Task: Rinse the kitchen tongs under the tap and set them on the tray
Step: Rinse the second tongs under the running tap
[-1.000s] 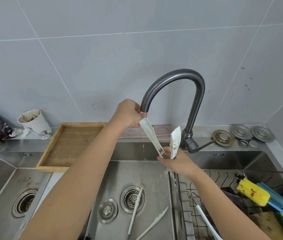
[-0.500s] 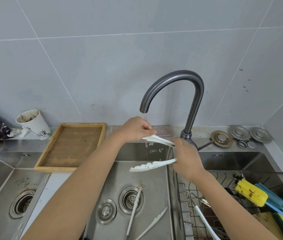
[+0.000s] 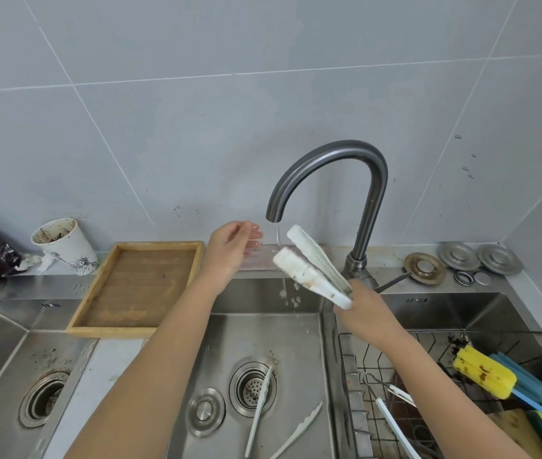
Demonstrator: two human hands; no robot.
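A second pair of tongs [image 3: 259, 409] lies in the sink [image 3: 299, 339] by the drain, and a brush [image 3: 485, 372] lies in the rack [image 3: 349, 359] at right. Farther up, the right hand [image 3: 367, 306] grips the white tongs [image 3: 309, 266] by their joined end, tips tilted up-left under the tap [image 3: 329, 173], where a thin stream touches them. The left hand [image 3: 233, 246] hovers released, fingers spread, just left of the stream, beside the tray [image 3: 74, 323] on the bench [image 3: 392, 260].

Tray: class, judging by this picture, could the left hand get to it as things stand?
Probably yes. The left hand is open, holds nothing, and hovers just right of the tray, with nothing between them.
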